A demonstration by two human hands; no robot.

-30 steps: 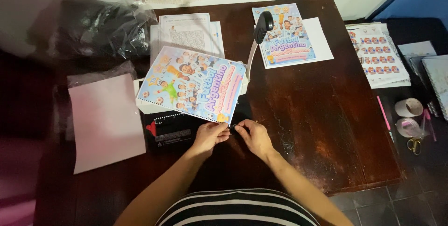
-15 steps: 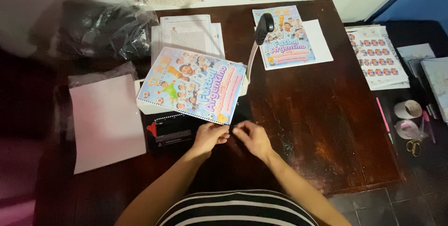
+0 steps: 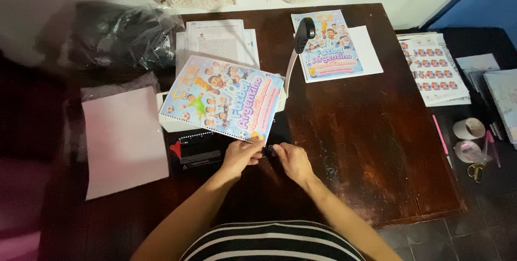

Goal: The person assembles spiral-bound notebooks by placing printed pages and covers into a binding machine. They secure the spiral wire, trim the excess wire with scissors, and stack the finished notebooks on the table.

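Left hand (image 3: 240, 156): at the near right corner of the booklet (image 3: 222, 98), fingers curled narrow on the booklet's punched edge; whether they pinched it or only pressed it, could not tell.
Right hand (image 3: 291, 159): just beside the left one, fingers bunched narrow around something small and dark between the two hands; too small to say what, grip unclear.
Booklet: colourful cartoon cover, lay tilted on the binder (image 3: 202, 150), directly ahead of both hands and a bit left; its long axis ran from far left to near right, the punched edge facing the hands.
Nearer hand: left touched the booklet corner; right stood just off it, to the right.
Binder: black and white machine under the booklet, its dark front showing just left of the left hand; its lever (image 3: 301, 40) stuck up behind, towards the far side.
Worktop (image 3: 371, 148): dark wood, worn patch on the right.
Pink sheet (image 3: 124, 140): flat, left of the binder, apart from the hands.
Printed pages (image 3: 218, 40): stacked behind the booklet.
Second cover (image 3: 329, 45): same design, on white paper, far right of the lever.
Black bag (image 3: 124, 35): far left corner.
Sticker sheets (image 3: 433, 67): off the worktop's right edge.
Tape rolls (image 3: 467, 138): right side, with scissors (image 3: 475, 170), well apart from the hands.
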